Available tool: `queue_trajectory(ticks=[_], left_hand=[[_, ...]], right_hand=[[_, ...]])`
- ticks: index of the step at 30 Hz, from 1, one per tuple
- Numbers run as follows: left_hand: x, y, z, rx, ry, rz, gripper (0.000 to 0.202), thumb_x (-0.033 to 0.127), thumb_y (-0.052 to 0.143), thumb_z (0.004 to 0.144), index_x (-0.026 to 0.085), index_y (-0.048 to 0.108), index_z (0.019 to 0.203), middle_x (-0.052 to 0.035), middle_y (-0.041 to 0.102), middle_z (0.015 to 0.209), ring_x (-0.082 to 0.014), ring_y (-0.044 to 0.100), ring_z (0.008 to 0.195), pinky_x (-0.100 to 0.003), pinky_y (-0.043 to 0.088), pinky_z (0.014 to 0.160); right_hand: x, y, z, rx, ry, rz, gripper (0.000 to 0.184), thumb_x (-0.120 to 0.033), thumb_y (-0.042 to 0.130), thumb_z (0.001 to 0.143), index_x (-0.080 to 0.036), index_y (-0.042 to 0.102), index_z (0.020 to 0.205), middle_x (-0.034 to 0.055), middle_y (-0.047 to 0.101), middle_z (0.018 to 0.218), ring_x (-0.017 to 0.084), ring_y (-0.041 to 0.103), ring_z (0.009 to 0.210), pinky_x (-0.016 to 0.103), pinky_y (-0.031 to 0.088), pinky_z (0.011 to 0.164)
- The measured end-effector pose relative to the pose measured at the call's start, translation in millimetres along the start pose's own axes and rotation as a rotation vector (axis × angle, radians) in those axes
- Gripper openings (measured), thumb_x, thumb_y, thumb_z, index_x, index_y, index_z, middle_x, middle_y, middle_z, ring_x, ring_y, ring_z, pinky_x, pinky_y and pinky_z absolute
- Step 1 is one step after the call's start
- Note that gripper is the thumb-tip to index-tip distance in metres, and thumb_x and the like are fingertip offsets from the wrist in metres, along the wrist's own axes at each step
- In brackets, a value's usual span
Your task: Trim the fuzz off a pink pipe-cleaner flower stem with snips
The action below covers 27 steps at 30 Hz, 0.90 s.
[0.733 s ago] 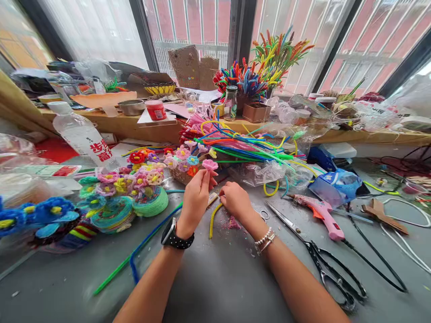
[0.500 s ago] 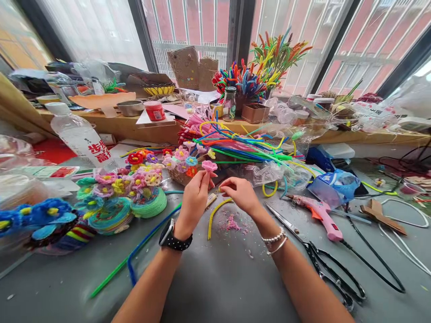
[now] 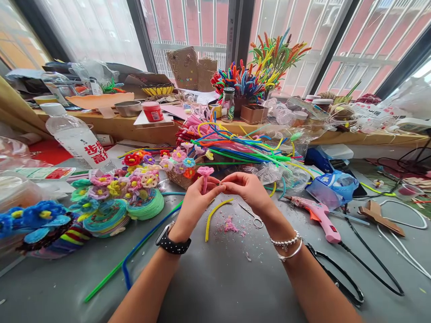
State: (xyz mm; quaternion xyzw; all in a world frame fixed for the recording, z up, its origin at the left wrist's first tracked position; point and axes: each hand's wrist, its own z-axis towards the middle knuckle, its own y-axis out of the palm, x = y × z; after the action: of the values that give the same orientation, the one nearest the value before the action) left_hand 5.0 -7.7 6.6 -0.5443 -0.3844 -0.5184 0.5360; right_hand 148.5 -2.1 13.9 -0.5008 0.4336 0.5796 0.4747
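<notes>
Your left hand [image 3: 193,202] grasps a pink flower [image 3: 204,171] of fuzzy pipe cleaner. The grip is clenched round the thin stem, thumb and forefinger pinching it just under the bloom. The bloom is a small flat rosette of soft, coiled pile. The stem's long axis stands nearly upright, with the bloom on top pointing up and away from you, above the far middle of the bench [image 3: 215,287].

Your right hand [image 3: 249,190] sits just beside it, fingers curled and fingertips [image 3: 225,181] pinched shut, touching the left hand's fingertips. I cannot tell whether anything lies in that grip.

Below your hands, a yellow pipe cleaner [image 3: 215,210] lies in a shallow arc on the smooth grey top. Its far end points towards your hands. Near it are loose pink fluff [image 3: 230,225] and small steel scissors [image 3: 252,213]. A pink glue gun [image 3: 319,214] lies well to the right, nozzle towards the hands. A blue pipe cleaner [image 3: 144,244], bent into a hairpin, runs to the left.
</notes>
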Motion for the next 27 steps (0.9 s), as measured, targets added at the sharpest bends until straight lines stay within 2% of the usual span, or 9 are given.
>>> queue_trajectory(ticks=[5, 8, 12, 14, 17, 21, 25, 27], left_hand=[[3.5, 0.3, -0.5, -0.015, -0.112, -0.178, 0.026, 0.033, 0.066, 0.061, 0.014, 0.057, 0.077, -0.0003, 0.060, 0.068, -0.0100, 0.052, 0.061, -0.019, 0.035, 0.051], [4.9, 1.6, -1.3, -0.014, -0.139, -0.239, 0.026, 0.031, 0.068, 0.060, 0.013, 0.059, 0.077, 0.0000, 0.060, 0.066, -0.0084, 0.050, 0.057, -0.018, 0.032, 0.049], [3.4, 3.8, -1.6, 0.032, -0.144, -0.292, 0.025, 0.031, 0.070, 0.057, 0.013, 0.061, 0.074, 0.0047, 0.053, 0.054, -0.0031, 0.036, 0.042, -0.018, 0.022, 0.041], [2.4, 4.5, -1.7, 0.051, -0.139, -0.349, 0.023, 0.030, 0.070, 0.058, 0.014, 0.061, 0.071, 0.0063, 0.049, 0.051, -0.0018, 0.029, 0.040, -0.018, 0.018, 0.039], [2.3, 5.3, -2.6, 0.066, -0.145, -0.447, 0.020, 0.029, 0.069, 0.059, 0.014, 0.060, 0.069, 0.0066, 0.046, 0.052, -0.0010, 0.026, 0.041, -0.017, 0.017, 0.039], [3.6, 6.4, -4.0, 0.051, -0.161, -0.506, 0.020, 0.029, 0.068, 0.061, 0.012, 0.060, 0.070, 0.0057, 0.045, 0.056, -0.0008, 0.025, 0.042, -0.016, 0.017, 0.038], [1.9, 5.6, -2.8, 0.047, -0.149, -0.438, 0.023, 0.031, 0.067, 0.062, 0.013, 0.058, 0.071, 0.0068, 0.042, 0.052, -0.0017, 0.024, 0.041, -0.017, 0.016, 0.038], [-0.1, 4.8, -1.4, 0.056, -0.113, -0.345, 0.024, 0.034, 0.065, 0.063, 0.014, 0.058, 0.074, 0.0053, 0.048, 0.055, -0.0025, 0.027, 0.041, -0.018, 0.018, 0.038]], right_hand=[[-3.6, -0.6, -0.3, -0.035, -0.061, -0.017, 0.006, -0.016, 0.061, 0.065, -0.015, 0.064, 0.070, 0.0002, 0.063, 0.069, 0.012, 0.060, 0.064, 0.024, 0.049, 0.063], [-3.0, -2.2, -0.6, -0.001, -0.065, -0.029, 0.008, -0.020, 0.063, 0.064, -0.015, 0.062, 0.071, 0.0015, 0.063, 0.071, 0.012, 0.060, 0.062, 0.024, 0.050, 0.058], [-0.6, -2.6, -0.5, 0.074, -0.070, -0.028, 0.013, -0.025, 0.066, 0.062, -0.016, 0.060, 0.069, 0.0032, 0.063, 0.076, 0.013, 0.059, 0.062, 0.023, 0.048, 0.050], [0.2, -2.1, -0.2, 0.064, -0.085, -0.018, 0.013, -0.026, 0.066, 0.063, -0.016, 0.060, 0.070, 0.0030, 0.063, 0.076, 0.013, 0.059, 0.063, 0.023, 0.048, 0.052], [0.5, -1.2, -0.3, 0.044, -0.152, -0.083, 0.014, -0.027, 0.065, 0.065, -0.016, 0.062, 0.072, 0.0035, 0.063, 0.076, 0.014, 0.058, 0.067, 0.026, 0.048, 0.060], [0.4, 0.1, -1.1, 0.110, -0.257, -0.222, 0.011, -0.027, 0.064, 0.067, -0.015, 0.062, 0.068, 0.0045, 0.063, 0.076, 0.015, 0.058, 0.071, 0.028, 0.046, 0.068], [0.9, 1.2, -1.4, 0.139, -0.301, -0.289, 0.009, -0.024, 0.063, 0.069, -0.016, 0.062, 0.065, 0.0048, 0.062, 0.077, 0.016, 0.058, 0.076, 0.028, 0.044, 0.072], [0.5, -0.3, -1.1, 0.139, -0.309, -0.308, 0.009, -0.025, 0.063, 0.069, -0.016, 0.062, 0.065, 0.0050, 0.062, 0.080, 0.017, 0.058, 0.079, 0.028, 0.044, 0.074]])
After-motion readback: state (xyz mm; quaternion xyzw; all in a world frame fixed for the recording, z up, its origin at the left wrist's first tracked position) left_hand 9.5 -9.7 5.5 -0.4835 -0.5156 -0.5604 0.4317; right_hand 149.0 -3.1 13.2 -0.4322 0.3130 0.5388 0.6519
